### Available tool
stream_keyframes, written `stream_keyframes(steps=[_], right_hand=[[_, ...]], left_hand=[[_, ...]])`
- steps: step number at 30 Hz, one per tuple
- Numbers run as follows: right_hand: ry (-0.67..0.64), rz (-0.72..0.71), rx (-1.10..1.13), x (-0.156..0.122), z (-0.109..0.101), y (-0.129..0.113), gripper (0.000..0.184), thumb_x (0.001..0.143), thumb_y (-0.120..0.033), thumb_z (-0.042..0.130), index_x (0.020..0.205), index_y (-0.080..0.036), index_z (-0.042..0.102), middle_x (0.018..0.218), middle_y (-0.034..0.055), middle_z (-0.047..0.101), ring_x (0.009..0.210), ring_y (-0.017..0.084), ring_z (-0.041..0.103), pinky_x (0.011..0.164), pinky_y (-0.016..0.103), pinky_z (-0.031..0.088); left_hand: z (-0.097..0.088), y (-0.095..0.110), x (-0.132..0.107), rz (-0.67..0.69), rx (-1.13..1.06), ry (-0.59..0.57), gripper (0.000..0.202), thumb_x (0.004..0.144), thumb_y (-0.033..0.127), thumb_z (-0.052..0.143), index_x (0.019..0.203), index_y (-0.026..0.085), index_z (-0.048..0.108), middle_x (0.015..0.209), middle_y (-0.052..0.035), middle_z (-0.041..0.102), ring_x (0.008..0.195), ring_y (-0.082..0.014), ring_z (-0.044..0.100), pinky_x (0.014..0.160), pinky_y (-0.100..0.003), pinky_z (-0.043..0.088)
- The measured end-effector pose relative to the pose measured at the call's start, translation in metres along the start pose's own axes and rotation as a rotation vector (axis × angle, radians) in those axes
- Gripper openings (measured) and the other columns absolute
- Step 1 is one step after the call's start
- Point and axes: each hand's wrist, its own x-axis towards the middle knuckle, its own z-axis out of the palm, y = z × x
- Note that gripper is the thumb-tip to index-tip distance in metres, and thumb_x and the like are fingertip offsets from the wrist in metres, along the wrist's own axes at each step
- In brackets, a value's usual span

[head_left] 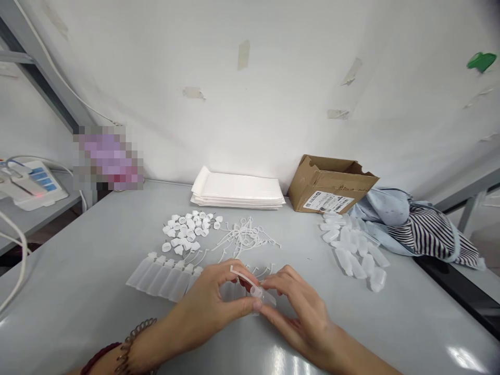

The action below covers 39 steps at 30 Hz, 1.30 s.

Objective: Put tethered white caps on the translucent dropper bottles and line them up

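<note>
Between my two hands is a small translucent plastic bottle (pixel 267 298), its round mouth tilted toward me. A thin white plastic strap (pixel 242 274) runs from the bottle's mouth up to the left. My left hand (pixel 219 294) is closed, with its thumb at the neck and its fingers behind the strap. My right hand (pixel 299 307) grips the bottle from the right with thumb and fingers. Just beyond my left hand lies a row of similar bottles (pixel 166 276) with white straps at their necks; my hands hide part of the row.
White caps (pixel 187 229) lie in a pile at the left, beside loose white straps (pixel 250 234). More translucent bottles (pixel 353 245) are heaped at the right. White padded envelopes (pixel 238 188) and an open cardboard box (pixel 332 185) stand by the wall, with clothing (pixel 433 232) at far right.
</note>
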Motion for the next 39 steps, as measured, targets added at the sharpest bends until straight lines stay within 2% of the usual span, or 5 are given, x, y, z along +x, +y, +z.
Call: stream_keyframes(steps=[13,17,22,30,39], right_hand=[[0.046,0.106,0.157,0.006,-0.002,0.001,0.024,0.087,-0.014,0.062,0.11,-0.018,0.063,0.092,0.0083,0.068,0.076,0.017,0.058,0.065,0.031,0.052],[0.036,0.395,0.27,0.008,-0.005,0.0,0.012,0.083,-0.024,0.068,0.094,-0.019,0.068,0.075,0.0019,0.064,0.068,0.015,0.055,0.063,0.028,0.047],[-0.015,0.876,0.561,0.014,-0.007,-0.002,0.027,0.079,-0.042,0.068,0.089,-0.017,0.067,0.061,-0.0033,0.052,0.06,0.012,0.05,0.06,0.026,0.041],[-0.021,0.982,0.692,0.012,-0.001,-0.006,0.034,0.074,-0.046,0.071,0.087,-0.016,0.064,0.051,-0.0075,0.049,0.047,0.008,0.047,0.052,0.023,0.036],[-0.082,1.006,0.659,0.012,-0.001,-0.009,0.033,0.074,-0.047,0.07,0.086,-0.017,0.063,0.046,-0.0071,0.052,0.044,0.009,0.048,0.051,0.023,0.039]], left_hand=[[0.002,-0.002,-0.002,-0.045,0.065,0.12,0.016,0.073,0.027,0.07,0.088,0.025,0.065,0.075,0.004,0.067,0.075,-0.0163,0.063,0.071,-0.027,0.05],[0.005,-0.003,-0.004,0.074,0.146,0.252,0.016,0.075,0.026,0.068,0.088,0.024,0.059,0.076,0.0031,0.066,0.077,-0.0174,0.063,0.075,-0.03,0.051],[0.005,-0.003,-0.008,0.202,0.252,0.375,0.011,0.084,0.022,0.06,0.091,0.025,0.052,0.083,0.0014,0.062,0.078,-0.0161,0.06,0.071,-0.028,0.05],[0.01,-0.007,-0.01,0.445,0.553,0.153,0.055,0.076,0.02,0.074,0.121,0.021,0.043,0.112,-0.008,0.058,0.104,-0.0258,0.052,0.09,-0.039,0.046],[0.016,-0.011,-0.01,0.467,0.591,0.126,0.052,0.07,0.006,0.06,0.118,0.019,0.045,0.109,-0.008,0.058,0.104,-0.0269,0.05,0.092,-0.042,0.044]])
